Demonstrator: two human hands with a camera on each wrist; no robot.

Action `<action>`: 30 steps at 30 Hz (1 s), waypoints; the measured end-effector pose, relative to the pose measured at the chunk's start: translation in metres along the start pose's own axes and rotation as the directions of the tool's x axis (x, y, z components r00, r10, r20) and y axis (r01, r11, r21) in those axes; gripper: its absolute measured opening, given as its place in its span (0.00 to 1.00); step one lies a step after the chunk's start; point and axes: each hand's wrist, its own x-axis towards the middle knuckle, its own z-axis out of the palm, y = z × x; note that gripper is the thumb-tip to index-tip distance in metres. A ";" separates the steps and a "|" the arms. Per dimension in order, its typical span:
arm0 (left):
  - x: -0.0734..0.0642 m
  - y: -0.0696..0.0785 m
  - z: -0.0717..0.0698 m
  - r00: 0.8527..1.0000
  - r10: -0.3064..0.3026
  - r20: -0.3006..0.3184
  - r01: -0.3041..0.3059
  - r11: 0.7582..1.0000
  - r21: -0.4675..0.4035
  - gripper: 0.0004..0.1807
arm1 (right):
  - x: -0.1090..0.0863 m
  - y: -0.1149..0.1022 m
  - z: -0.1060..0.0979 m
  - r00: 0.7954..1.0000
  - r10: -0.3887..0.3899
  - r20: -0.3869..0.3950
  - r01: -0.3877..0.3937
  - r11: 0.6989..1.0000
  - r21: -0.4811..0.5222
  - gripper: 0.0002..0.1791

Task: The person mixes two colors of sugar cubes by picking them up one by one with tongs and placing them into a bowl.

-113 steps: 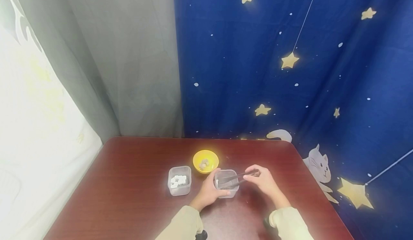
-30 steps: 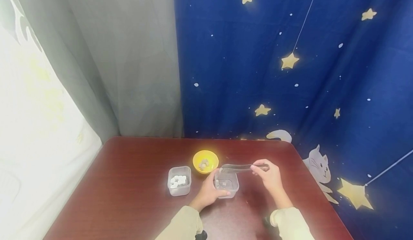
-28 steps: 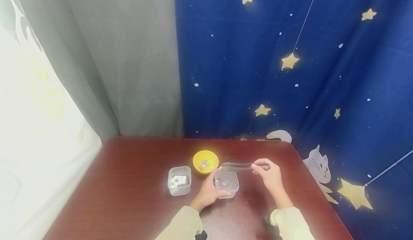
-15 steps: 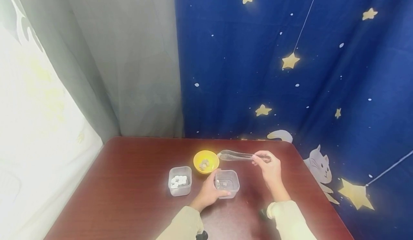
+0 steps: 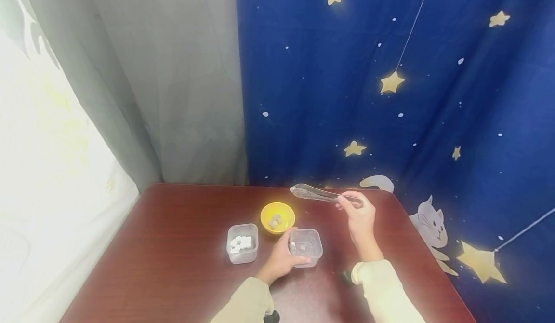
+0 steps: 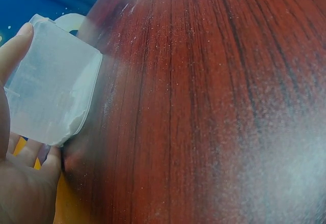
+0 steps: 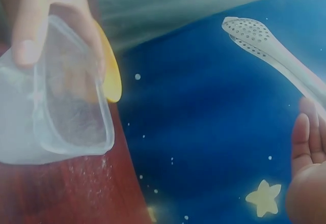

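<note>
My right hand (image 5: 361, 217) pinches the grip end of the metal tongs (image 5: 318, 194), whose perforated heads point leftward from my fingers, up off the bench (image 5: 186, 265). My left hand's (image 5: 279, 259) fingers and thumb clamp the clear container (image 5: 315, 254) on its left side, just beside the yellow bowl (image 5: 287, 215).

Free air over yellow bowl (image 5: 270, 210), left hand (image 5: 279, 260) blocking near right side, gap beside cube tub (image 5: 243, 258)

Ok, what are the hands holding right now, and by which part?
Left hand: clear container, by its outer walls. Right hand: perforated tongs, by the handle end.
</note>
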 end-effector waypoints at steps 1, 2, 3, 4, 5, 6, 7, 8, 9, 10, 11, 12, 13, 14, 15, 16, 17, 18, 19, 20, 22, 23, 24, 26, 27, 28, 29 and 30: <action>0.000 0.000 0.000 1.000 -0.003 -0.001 0.003 1.000 0.002 0.54 | 0.001 0.002 0.001 1.000 -0.002 -0.005 0.002 1.000 0.008 0.12; 0.000 0.000 0.000 1.000 -0.006 -0.002 0.006 1.000 0.005 0.54 | 0.002 0.004 0.002 1.000 -0.004 -0.009 0.004 1.000 0.019 0.13; 0.000 0.000 0.000 1.000 -0.008 -0.004 0.008 1.000 0.006 0.54 | 0.003 0.005 0.003 1.000 -0.009 -0.010 0.009 1.000 0.028 0.13; 0.000 0.000 0.000 1.000 -0.011 -0.004 0.011 1.000 0.005 0.54 | 0.003 0.006 0.004 1.000 -0.012 -0.010 0.012 0.999 0.034 0.13; 0.000 0.000 0.000 1.000 -0.011 -0.004 0.011 1.000 0.004 0.54 | 0.003 0.002 0.005 1.000 -0.012 -0.006 0.012 0.999 0.036 0.14; 0.000 0.000 0.000 1.000 -0.012 -0.004 0.012 1.000 0.002 0.54 | 0.002 -0.001 0.007 1.000 -0.010 -0.002 0.010 0.999 0.037 0.14; 0.000 0.000 0.001 1.000 -0.012 -0.003 0.012 1.000 0.001 0.53 | 0.001 -0.005 0.009 1.000 -0.007 -0.001 0.007 0.999 0.037 0.13; 0.000 0.000 0.001 1.000 -0.011 -0.003 0.011 1.000 0.001 0.53 | -0.001 -0.008 0.010 1.000 -0.003 0.002 0.003 0.999 0.036 0.13; 0.000 -0.001 0.001 1.000 -0.010 -0.003 0.010 1.000 0.000 0.53 | -0.002 -0.012 0.011 1.000 0.002 0.008 -0.002 1.000 0.031 0.13; 0.000 -0.001 0.001 1.000 -0.010 -0.003 0.010 1.000 -0.001 0.53 | -0.003 -0.015 0.012 1.000 0.009 0.012 -0.010 1.000 0.024 0.13; 0.000 -0.001 0.001 1.000 -0.010 -0.003 0.010 1.000 0.002 0.53 | -0.004 -0.018 0.013 1.000 0.014 0.016 -0.014 1.000 0.016 0.13; 0.000 -0.001 0.001 1.000 -0.009 -0.005 0.009 1.000 0.003 0.53 | -0.004 -0.017 0.013 1.000 0.018 0.018 -0.018 1.000 0.012 0.13; 0.000 -0.002 0.001 1.000 -0.009 -0.006 0.009 1.000 0.005 0.53 | -0.005 -0.016 0.012 1.000 0.023 0.021 -0.023 1.000 0.005 0.13; 0.000 -0.002 0.001 1.000 -0.009 -0.008 0.009 1.000 0.004 0.53 | -0.005 -0.015 0.012 0.999 0.028 0.023 -0.028 1.000 -0.001 0.13; 0.000 -0.002 0.001 1.000 -0.008 -0.009 0.008 1.000 0.006 0.53 | -0.006 -0.014 0.011 0.999 0.033 0.025 -0.033 0.999 -0.009 0.13; 0.000 -0.002 0.001 1.000 -0.008 -0.011 0.008 1.000 0.005 0.53 | -0.006 -0.013 0.010 0.999 0.035 0.024 -0.035 0.999 -0.014 0.13; 0.000 -0.001 0.001 1.000 -0.007 -0.011 0.007 1.000 0.008 0.53 | -0.007 -0.011 0.009 0.999 0.038 0.025 -0.037 0.999 -0.018 0.13; 0.000 -0.001 0.001 1.000 -0.007 -0.013 0.007 1.000 0.006 0.53 | -0.008 -0.010 0.008 0.999 0.043 0.026 -0.043 0.999 -0.018 0.13; 0.000 -0.001 0.001 1.000 -0.007 -0.013 0.007 1.000 0.006 0.53 | -0.009 -0.008 0.006 0.999 0.046 0.026 -0.046 0.999 -0.019 0.13; 0.000 -0.001 0.002 1.000 -0.006 -0.013 0.006 1.000 0.006 0.53 | -0.011 -0.007 0.005 0.998 0.049 0.028 -0.048 0.999 -0.021 0.13; 0.000 0.000 0.001 1.000 -0.005 -0.012 0.005 1.000 0.002 0.53 | -0.013 -0.004 0.002 0.998 0.057 0.030 -0.057 0.998 -0.027 0.14; 0.000 0.000 0.001 1.000 -0.005 -0.012 0.005 1.000 0.002 0.53 | -0.015 -0.003 0.000 0.997 0.064 0.032 -0.063 0.997 -0.032 0.14; 0.000 0.001 0.001 1.000 -0.003 -0.012 0.003 1.000 -0.002 0.53 | -0.016 -0.002 -0.001 0.997 0.072 0.034 -0.071 0.997 -0.038 0.14; 0.000 0.000 0.001 1.000 0.000 -0.012 0.000 1.000 -0.004 0.53 | -0.019 0.000 -0.004 0.996 0.086 0.037 -0.084 0.995 -0.062 0.13; 0.000 0.000 0.000 1.000 0.000 -0.013 0.000 1.000 -0.005 0.53 | -0.020 0.001 -0.006 0.995 0.095 0.038 -0.092 0.993 -0.073 0.13; 0.000 0.000 0.000 1.000 0.003 -0.013 -0.003 1.000 -0.004 0.53 | -0.021 0.002 -0.007 0.994 0.104 0.040 -0.100 0.991 -0.085 0.12; 0.000 0.000 0.000 1.000 0.003 -0.013 -0.003 1.000 -0.001 0.53 | -0.023 0.003 -0.009 0.993 0.112 0.044 -0.107 0.989 -0.101 0.12; 0.000 -0.001 0.001 1.000 0.002 -0.013 -0.002 1.000 0.001 0.54 | -0.024 0.004 -0.011 0.992 0.120 0.047 -0.114 0.987 -0.114 0.12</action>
